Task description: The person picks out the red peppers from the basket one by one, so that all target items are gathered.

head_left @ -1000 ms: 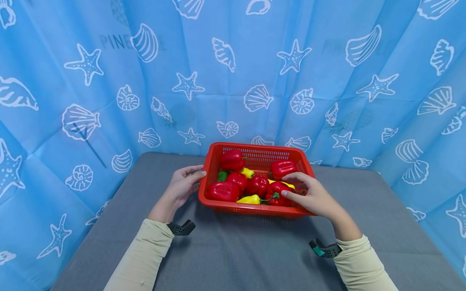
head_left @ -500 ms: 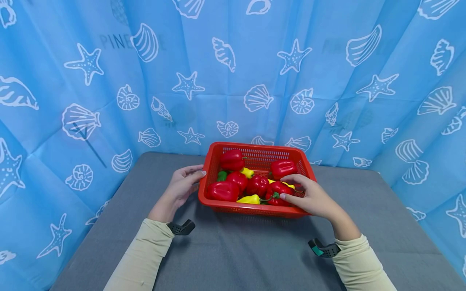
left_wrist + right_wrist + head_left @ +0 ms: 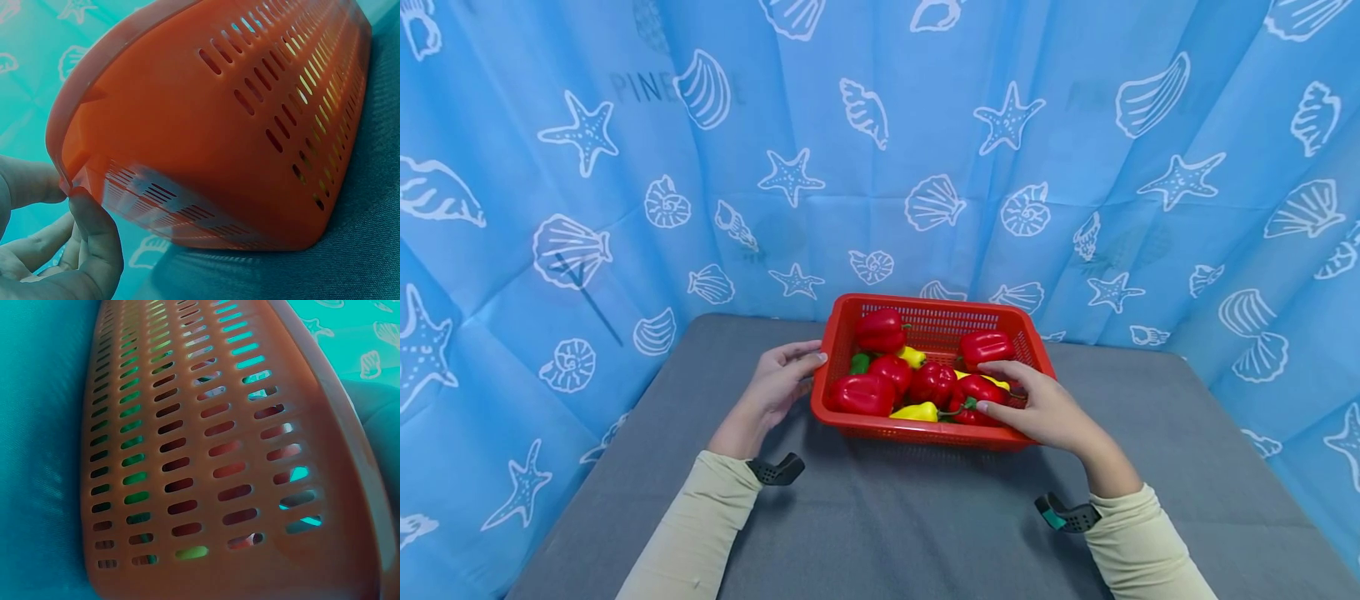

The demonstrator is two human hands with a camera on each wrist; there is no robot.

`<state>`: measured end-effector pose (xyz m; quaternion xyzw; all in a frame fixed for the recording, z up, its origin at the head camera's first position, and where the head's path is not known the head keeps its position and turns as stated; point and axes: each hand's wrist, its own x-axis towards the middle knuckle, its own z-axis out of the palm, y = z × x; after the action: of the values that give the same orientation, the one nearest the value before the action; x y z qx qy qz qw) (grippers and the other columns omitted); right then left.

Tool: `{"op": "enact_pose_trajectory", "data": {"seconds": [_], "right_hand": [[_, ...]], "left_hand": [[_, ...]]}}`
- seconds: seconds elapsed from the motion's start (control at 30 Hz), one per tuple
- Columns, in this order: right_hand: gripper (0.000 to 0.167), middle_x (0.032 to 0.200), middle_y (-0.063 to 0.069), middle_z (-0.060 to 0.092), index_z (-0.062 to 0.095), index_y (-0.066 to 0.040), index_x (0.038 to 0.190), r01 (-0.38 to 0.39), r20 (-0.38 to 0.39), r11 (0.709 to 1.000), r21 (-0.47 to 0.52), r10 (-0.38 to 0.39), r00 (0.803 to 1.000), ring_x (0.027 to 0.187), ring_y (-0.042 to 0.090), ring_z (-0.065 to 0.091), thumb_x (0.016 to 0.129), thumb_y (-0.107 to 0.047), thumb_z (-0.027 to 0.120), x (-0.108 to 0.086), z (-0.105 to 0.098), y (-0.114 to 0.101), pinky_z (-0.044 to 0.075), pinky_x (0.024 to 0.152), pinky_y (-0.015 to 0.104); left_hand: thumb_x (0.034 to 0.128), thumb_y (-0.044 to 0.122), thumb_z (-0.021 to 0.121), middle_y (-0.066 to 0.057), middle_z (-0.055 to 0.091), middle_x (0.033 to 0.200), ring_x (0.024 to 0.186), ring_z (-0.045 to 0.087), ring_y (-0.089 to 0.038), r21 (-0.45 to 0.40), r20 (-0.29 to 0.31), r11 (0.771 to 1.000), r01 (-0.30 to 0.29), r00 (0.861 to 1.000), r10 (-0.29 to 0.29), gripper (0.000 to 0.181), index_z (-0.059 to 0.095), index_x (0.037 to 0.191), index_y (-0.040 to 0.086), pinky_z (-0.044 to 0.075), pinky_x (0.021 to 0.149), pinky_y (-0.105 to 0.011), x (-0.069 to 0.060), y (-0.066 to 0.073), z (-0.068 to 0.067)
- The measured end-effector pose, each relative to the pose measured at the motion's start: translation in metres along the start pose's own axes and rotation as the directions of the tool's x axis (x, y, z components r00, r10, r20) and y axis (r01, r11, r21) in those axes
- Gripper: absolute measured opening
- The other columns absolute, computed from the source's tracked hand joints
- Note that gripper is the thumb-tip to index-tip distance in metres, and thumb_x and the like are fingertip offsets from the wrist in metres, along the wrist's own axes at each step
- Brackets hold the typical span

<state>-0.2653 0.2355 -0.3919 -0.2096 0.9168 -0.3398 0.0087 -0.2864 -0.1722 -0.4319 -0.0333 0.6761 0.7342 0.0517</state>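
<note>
A red plastic basket (image 3: 917, 429) with slotted sides stands on the grey cloth and holds several red bell peppers (image 3: 861, 394) and yellow peppers (image 3: 915, 412). In the left wrist view, the thumb and forefinger of my left hand (image 3: 94, 244) pinch the basket's rim. My right hand (image 3: 1048, 408) reaches over the front right corner, thumb and forefinger spread apart over a red bell pepper (image 3: 976, 389) with a green stem. Whether they touch that pepper is hard to tell. The right wrist view shows the basket's slotted wall (image 3: 187, 450), with the right hand out of sight.
Another red bell pepper (image 3: 985, 347) lies near the back right inside the basket, and one more (image 3: 880, 330) at the back left. Grey cloth (image 3: 887, 525) covers the table. Close behind hangs a blue curtain (image 3: 880, 167) with shell and starfish prints.
My right hand has shifted slightly left over the peppers, then stayed nearly still. The left hand and the basket hold their place; the head view has shifted a little.
</note>
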Motion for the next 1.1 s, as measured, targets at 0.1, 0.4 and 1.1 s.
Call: {"op": "enact_pose_trajectory", "data": {"seconds": [0.1, 0.4, 1.1], "right_hand": [[0.068, 0.144, 0.015, 0.062, 0.058, -0.017, 0.148, -0.011, 0.002, 1.0, -0.013, 0.011, 1.0, 0.122, 0.034, 0.063, 0.088, -0.033, 0.086, 0.0003, 0.0013, 0.0006, 0.066, 0.083, 0.044], [0.069, 0.142, 0.013, 0.063, 0.059, -0.017, 0.147, -0.036, 0.015, 0.999, -0.041, 0.037, 0.999, 0.119, 0.032, 0.063, 0.087, -0.037, 0.086, 0.0003, 0.0019, -0.0007, 0.065, 0.082, 0.041], [0.067, 0.139, 0.014, 0.065, 0.063, -0.014, 0.143, -0.002, 0.001, 1.0, -0.031, 0.002, 1.0, 0.119, 0.032, 0.063, 0.085, -0.035, 0.088, 0.0004, 0.0021, -0.0007, 0.065, 0.079, 0.039]], "left_hand": [[0.1013, 0.026, 0.073, -0.014, 0.065, 0.145, 0.118, 0.07, -0.024, 0.0, 0.003, 1.0, -0.001, 1.0, 0.001, 0.049, 0.061, 0.146, 0.011, 0.062, 0.1, -0.04, -0.0004, 0.0006, 0.0001], [0.1013, 0.027, 0.073, -0.014, 0.066, 0.145, 0.119, 0.07, -0.024, 0.002, 0.007, 1.0, -0.003, 1.0, 0.003, 0.049, 0.061, 0.146, 0.011, 0.061, 0.101, -0.04, -0.0012, 0.0018, 0.0002], [0.102, 0.026, 0.072, -0.014, 0.066, 0.144, 0.119, 0.07, -0.025, -0.004, 0.004, 1.0, 0.005, 1.0, -0.005, 0.048, 0.061, 0.146, 0.011, 0.062, 0.099, -0.038, -0.0011, 0.0015, -0.0004]]}}
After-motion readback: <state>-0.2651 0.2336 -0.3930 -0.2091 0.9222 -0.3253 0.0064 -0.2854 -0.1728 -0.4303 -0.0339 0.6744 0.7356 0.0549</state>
